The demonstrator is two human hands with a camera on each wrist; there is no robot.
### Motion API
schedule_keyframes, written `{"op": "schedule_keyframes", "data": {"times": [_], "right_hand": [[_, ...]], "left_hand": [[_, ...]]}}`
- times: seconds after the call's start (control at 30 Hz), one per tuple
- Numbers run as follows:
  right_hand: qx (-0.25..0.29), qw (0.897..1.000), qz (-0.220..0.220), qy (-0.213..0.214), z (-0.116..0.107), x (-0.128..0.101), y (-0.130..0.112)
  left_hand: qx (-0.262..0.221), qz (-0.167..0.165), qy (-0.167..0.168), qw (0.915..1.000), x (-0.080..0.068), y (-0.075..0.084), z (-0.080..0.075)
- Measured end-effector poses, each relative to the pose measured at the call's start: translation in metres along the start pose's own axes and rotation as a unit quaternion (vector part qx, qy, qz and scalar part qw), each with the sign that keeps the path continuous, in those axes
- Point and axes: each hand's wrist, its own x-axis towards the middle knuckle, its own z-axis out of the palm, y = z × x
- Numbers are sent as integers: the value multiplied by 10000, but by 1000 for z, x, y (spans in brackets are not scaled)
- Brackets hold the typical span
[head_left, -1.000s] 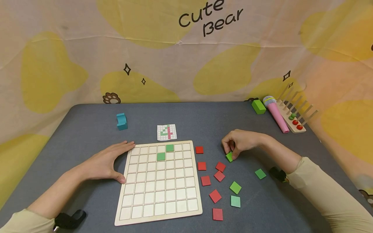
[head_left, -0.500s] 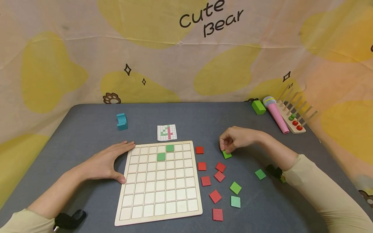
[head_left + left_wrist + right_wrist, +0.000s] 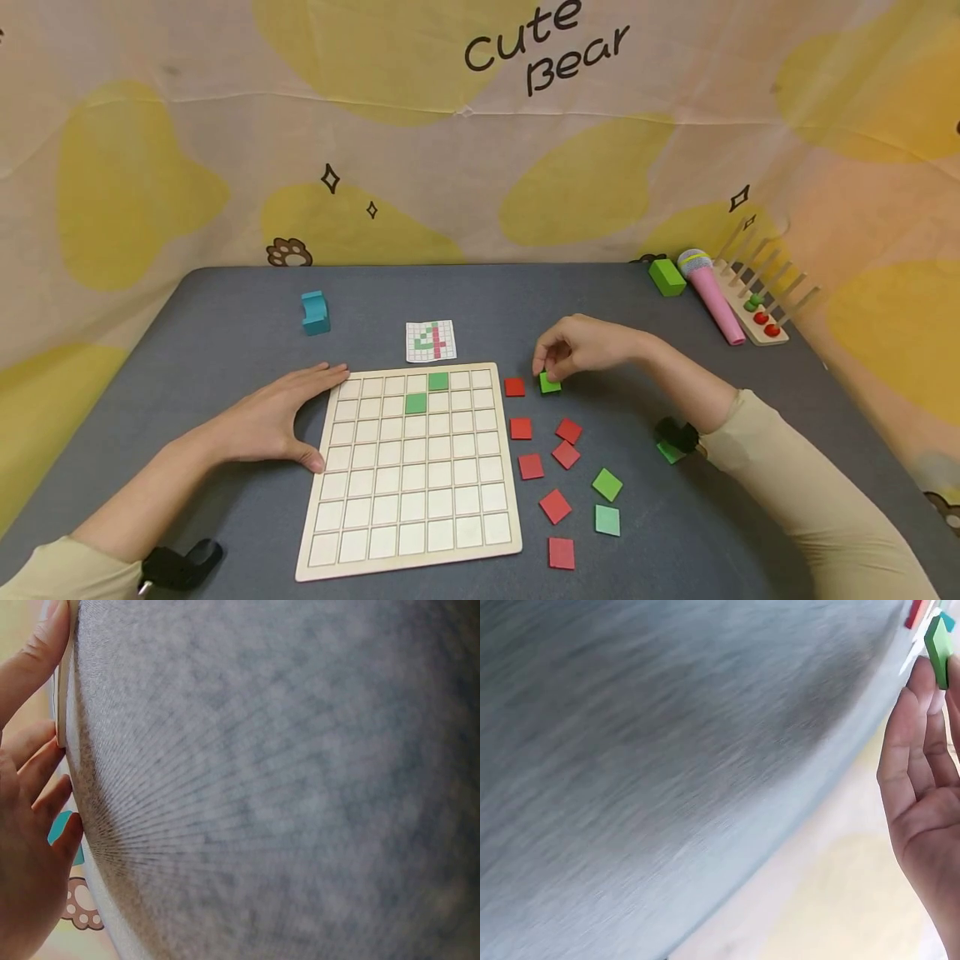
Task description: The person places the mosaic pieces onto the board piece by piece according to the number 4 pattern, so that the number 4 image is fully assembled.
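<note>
A wooden grid board lies on the grey table with two green tiles in its upper rows. My right hand pinches a green tile just above the table, right of the board beside a red tile. The right wrist view shows the same green tile at my fingertips. My left hand rests flat on the table against the board's left edge, fingers straight. In the left wrist view, the left hand's fingers touch the board's rim.
Loose red tiles and green tiles lie right of the board. A pattern card sits behind it. A teal block, green block, pink toy microphone and peg rack stand at the back.
My right hand has lifted the green tile and carried it left toward the board, past the red tiles. The left hand has stayed still.
</note>
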Motion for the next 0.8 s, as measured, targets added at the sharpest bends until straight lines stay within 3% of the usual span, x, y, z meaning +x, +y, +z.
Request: {"op": "schedule_keyframes", "data": {"times": [0.4,0.8], "right_hand": [[-73,9988,-121,460,12,34,-32],[-57,9973,-365,631,24,65,-67]], "left_hand": [[-35,72,49,10000,0,1,-1],[-35,15,-27,10000,-1,0,-1]]}}
